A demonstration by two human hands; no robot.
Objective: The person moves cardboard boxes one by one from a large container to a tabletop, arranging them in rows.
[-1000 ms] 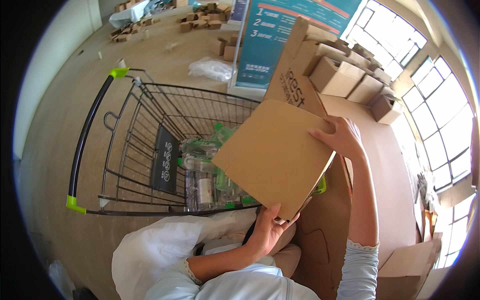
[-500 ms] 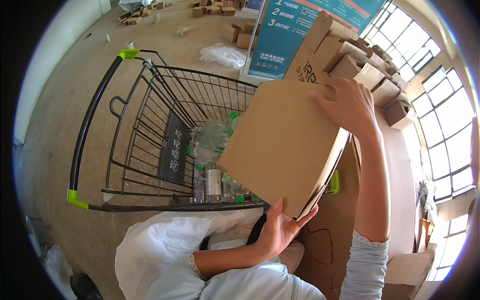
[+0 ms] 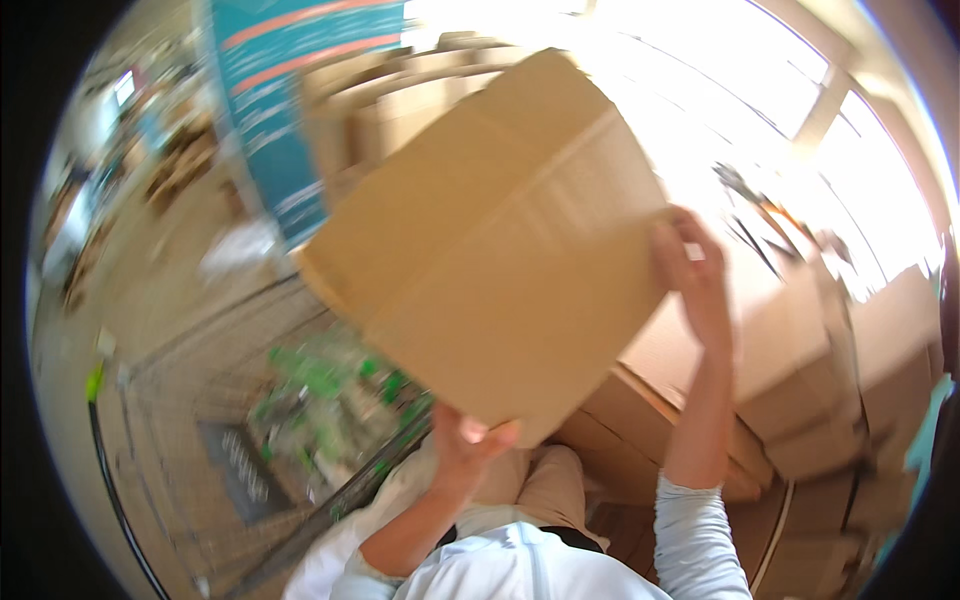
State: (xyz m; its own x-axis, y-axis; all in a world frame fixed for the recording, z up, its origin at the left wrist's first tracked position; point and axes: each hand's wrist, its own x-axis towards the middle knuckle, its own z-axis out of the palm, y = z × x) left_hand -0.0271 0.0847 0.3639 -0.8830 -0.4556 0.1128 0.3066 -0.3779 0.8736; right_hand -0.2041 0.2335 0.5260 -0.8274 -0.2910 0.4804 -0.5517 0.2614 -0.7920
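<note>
Both hands hold up a flattened brown cardboard box (image 3: 500,250), tilted in front of me, with a crease across its face. My left hand (image 3: 468,440) grips its lower corner, thumb on the near face. At its right edge, my right hand (image 3: 692,255) is closed around the cardboard; some of its fingers are hidden behind. To the left, below the cardboard, stands a blurred wire shopping cart (image 3: 150,415) with a dark panel (image 3: 243,470). Clear plastic bottles with green caps (image 3: 335,400) lie inside it.
Large cardboard boxes (image 3: 780,340) stand on my right. More cardboard boxes (image 3: 400,115) are lined up behind the held piece, beside a blue-green display board (image 3: 270,130). Clear plastic film (image 3: 240,248) lies on the floor at the far left. Bright windows (image 3: 740,60) are behind.
My view has swung right, so the cart now sits further left and the boxes on the right show. The cardboard has been raised and turned in both hands, showing its creased face.
</note>
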